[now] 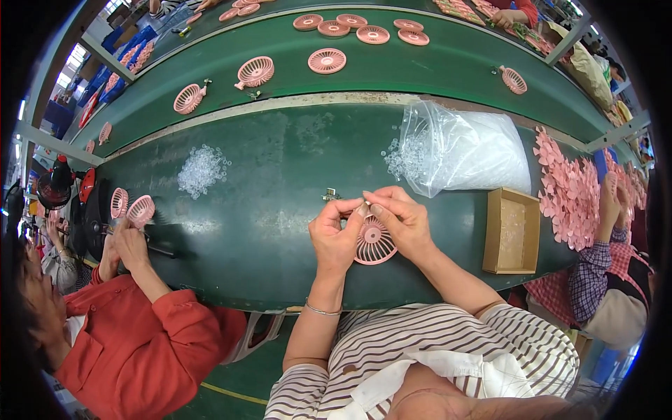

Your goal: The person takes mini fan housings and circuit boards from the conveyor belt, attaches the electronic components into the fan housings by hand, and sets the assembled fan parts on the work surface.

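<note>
In front of me is a round pink fan cover point(375, 241) with radial slats, close to the table's near side. My left hand point(336, 234) is closed, its thumb and fingers pinched at the cover's far edge. My right hand point(404, 222) is closed there too, fingertips meeting those of the left. A tiny light-coloured bit shows between the fingertips, too small to name. The fingers hide the cover's neck. Just beyond my left fingers lies a small circuit board point(330, 194) with metal parts.
A clear bag point(483, 150) of small transparent pieces lies beyond my right hand, near a cardboard box point(512, 231) and piled pink parts point(570, 189). More clear pieces point(204, 170) are heaped left. A conveyor point(420, 66) carries pink covers point(327, 61). Co-workers sit on both sides.
</note>
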Motion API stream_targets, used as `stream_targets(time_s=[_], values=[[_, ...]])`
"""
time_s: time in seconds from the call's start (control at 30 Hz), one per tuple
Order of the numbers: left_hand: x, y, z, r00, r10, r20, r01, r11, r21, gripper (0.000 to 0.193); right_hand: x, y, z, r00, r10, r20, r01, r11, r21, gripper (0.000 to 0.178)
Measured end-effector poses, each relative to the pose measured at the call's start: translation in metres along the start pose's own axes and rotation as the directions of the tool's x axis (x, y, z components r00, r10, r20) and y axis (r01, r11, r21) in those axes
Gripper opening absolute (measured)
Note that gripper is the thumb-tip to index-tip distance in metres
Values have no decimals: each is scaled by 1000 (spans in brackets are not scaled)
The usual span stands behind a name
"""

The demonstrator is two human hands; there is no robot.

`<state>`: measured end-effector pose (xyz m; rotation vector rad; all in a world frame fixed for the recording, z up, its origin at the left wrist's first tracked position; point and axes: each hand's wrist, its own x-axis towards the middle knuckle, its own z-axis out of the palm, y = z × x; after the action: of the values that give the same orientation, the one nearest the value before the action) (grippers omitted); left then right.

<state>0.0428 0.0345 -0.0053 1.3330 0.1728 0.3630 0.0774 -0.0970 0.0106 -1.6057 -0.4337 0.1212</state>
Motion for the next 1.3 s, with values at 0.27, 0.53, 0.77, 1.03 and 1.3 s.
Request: stream_targets(time_s=[0.27,0.53,0.77,1.03,1.3], values=[[0,3,-1,992,-74,-98,49,971,-234,11,-1,-1,2,984,-61,166,75,994,-80,32],[1,3,-1,986,-155,-57,124,924,-362,10,21,-15,-6,947,299,120,-321,907,272,13],[-9,4,-2,999,-27,-34,21,985,-171,10,37,-20,-17,880,277,386,-281,959,-47,11],[-1,-4,-12,965,-256,-56,190,830,-524,8,4,-17,7,985,17,169,17,980,-197,30],[-3,-3,-8,967,-232,-100,141,822,-551,8,-8,-35,18,929,-352,113,349,735,-582,28]])
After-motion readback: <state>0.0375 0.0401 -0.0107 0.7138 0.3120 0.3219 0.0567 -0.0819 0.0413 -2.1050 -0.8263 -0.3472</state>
